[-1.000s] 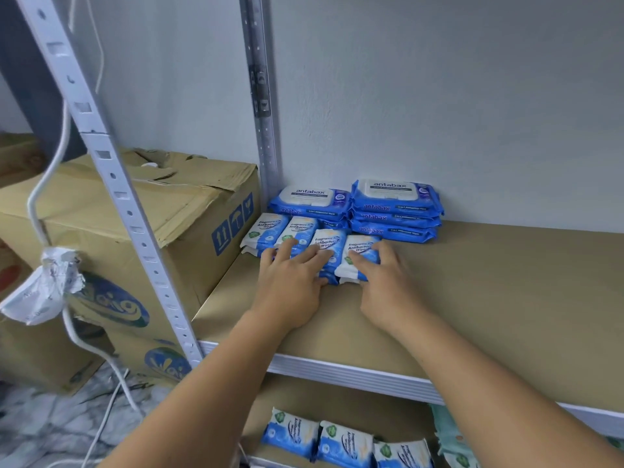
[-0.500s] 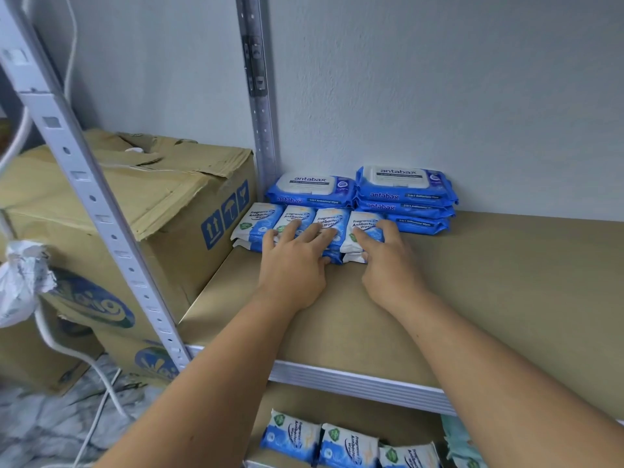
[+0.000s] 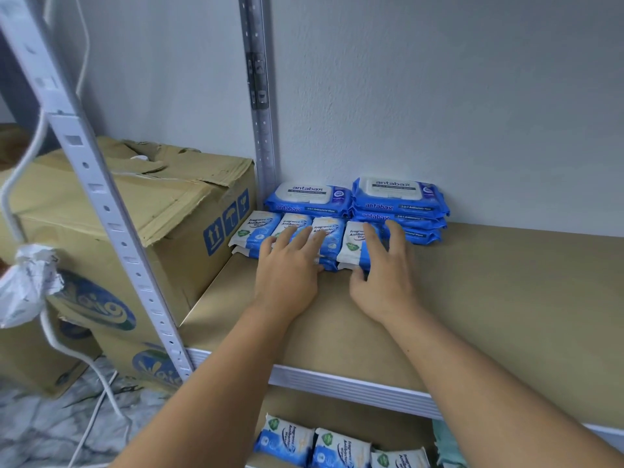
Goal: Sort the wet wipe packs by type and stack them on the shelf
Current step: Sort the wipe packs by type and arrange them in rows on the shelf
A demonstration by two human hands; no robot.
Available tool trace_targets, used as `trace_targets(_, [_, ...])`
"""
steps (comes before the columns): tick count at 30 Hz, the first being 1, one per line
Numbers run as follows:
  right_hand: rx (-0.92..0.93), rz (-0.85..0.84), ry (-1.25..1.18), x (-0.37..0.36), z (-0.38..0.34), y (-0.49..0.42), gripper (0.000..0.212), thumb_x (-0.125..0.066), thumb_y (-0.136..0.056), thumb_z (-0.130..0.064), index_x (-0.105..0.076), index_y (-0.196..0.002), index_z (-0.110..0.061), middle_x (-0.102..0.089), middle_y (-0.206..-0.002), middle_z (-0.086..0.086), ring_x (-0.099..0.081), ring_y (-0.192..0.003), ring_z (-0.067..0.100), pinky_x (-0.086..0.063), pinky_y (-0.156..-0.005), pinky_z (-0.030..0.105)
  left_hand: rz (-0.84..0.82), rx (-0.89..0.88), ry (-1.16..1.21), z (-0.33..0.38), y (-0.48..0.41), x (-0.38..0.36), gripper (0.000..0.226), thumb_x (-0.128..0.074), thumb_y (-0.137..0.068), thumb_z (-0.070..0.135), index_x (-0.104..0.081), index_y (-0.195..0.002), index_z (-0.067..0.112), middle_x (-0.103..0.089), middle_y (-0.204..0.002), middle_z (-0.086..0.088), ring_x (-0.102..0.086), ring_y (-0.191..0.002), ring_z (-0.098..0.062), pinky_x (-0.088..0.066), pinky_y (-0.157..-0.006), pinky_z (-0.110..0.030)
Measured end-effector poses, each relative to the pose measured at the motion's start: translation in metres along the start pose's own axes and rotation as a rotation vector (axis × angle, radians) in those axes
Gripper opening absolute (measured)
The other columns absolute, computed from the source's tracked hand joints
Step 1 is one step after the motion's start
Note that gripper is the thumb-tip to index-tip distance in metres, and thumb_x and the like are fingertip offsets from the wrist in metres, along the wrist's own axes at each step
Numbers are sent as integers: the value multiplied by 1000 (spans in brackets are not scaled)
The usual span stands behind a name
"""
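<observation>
Neither grip is closing: left hand (image 3: 288, 268) and right hand (image 3: 383, 278) are pressing open-fingered on the small packs (image 3: 256, 231), apparently squaring that row against the antabax stacks (image 3: 398, 197) at the shelf (image 3: 506, 298) back, keeping types apart.

Small white-blue wipe packs (image 3: 252, 232) rowed on shelf (image 3: 506, 298), before stacked blue antabax packs (image 3: 398, 206).

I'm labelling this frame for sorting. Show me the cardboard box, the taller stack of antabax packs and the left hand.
cardboard box (image 3: 196, 265), head view, on its side panel.
taller stack of antabax packs (image 3: 393, 188), head view, on the top pack's white lid.
left hand (image 3: 287, 275), head view, on its back.
</observation>
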State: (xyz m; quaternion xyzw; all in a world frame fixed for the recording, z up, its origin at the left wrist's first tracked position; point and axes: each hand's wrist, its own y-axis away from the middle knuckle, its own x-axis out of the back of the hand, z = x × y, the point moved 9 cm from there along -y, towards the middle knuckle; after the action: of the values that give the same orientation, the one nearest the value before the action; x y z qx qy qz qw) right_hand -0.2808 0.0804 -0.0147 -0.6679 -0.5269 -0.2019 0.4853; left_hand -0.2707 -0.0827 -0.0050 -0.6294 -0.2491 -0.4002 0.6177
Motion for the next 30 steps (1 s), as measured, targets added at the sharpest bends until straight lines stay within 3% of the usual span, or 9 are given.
trace_targets(3, [51,70,-67,17,-4,24,63,-54,-74,-24,-56,-136,-14,-33,-149,9,-41,-132,36,-47,-101,53,-2,101,88,-5,19,17,51,-61,-93,28,-52,-143,25,-51,-149,0,-40,-141,-25,-30,-109,-45])
trace_targets(8, [107,85,-50,41,-6,76,44,-56,-74,-20,-68,-115,-12,-49,-133,8,-52,-117,35,-52,-91,49,-79,153,183,5,59,42,50,-50,-95,22,-50,-145,26,-48,-151,0,-39,-140,-25,-34,-107,-43])
trace_targets(11, [83,71,-50,54,-5,104,37,-55,-77,-22,-73,-107,-11,-56,-122,9,-55,-110,35,-52,-88,50,-118,141,245,18,85,54,51,-51,-89,17,-55,-139,25,-57,-139,4,-56,-119,-26,-51,-88,-40])
trace_targets(13, [87,50,-46,64,-7,124,36,-53,-81,-24,-73,-107,-11,-57,-119,9,-54,-110,34,-51,-89,50,-117,136,254,28,102,67,50,-50,-86,16,-59,-135,24,-65,-126,4,-61,-102,-26,-53,-75,-39])
trace_targets(17, [148,97,-64,92,-16,168,26,-57,-85,-18,-72,-105,-11,-58,-111,6,-52,-105,29,-49,-88,44,11,170,306,44,144,96,30,-52,-80,14,-67,-106,18,-65,-98,0,-54,-90,-24,-49,-73,-38])
trace_targets(19, [178,132,-90,99,-17,194,20,-60,-84,-10,-71,-101,-11,-57,-105,3,-52,-99,26,-47,-84,41,91,239,383,47,170,106,12,-50,-77,14,-59,-85,19,-56,-86,4,-48,-83,-20,-43,-66,-34])
trace_targets(21, [213,151,-128,101,-15,222,14,-57,-84,-7,-68,-93,-10,-56,-96,0,-52,-91,23,-44,-78,36,92,354,509,46,196,104,8,-49,-76,14,-50,-78,21,-50,-79,9,-46,-79,-16,-37,-61,-29])
trace_targets(25, [187,-33,-201,65,5,264,11,-51,-84,-10,-60,-83,-16,-46,-86,-11,-46,-77,11,-39,-65,27,-179,617,671,46,243,59,17,-52,-81,11,-58,-80,26,-56,-73,6,-54,-68,-14,-41,-54,-24])
trace_targets(30, [-145,-383,-181,-4,67,296,18,-53,-86,-13,-68,-88,-23,-55,-88,-12,-55,-76,13,-51,-72,38,-607,777,709,43,300,-19,27,-51,-88,11,-69,-106,19,-66,-82,3,-58,-65,-11,-40,-45,-14])
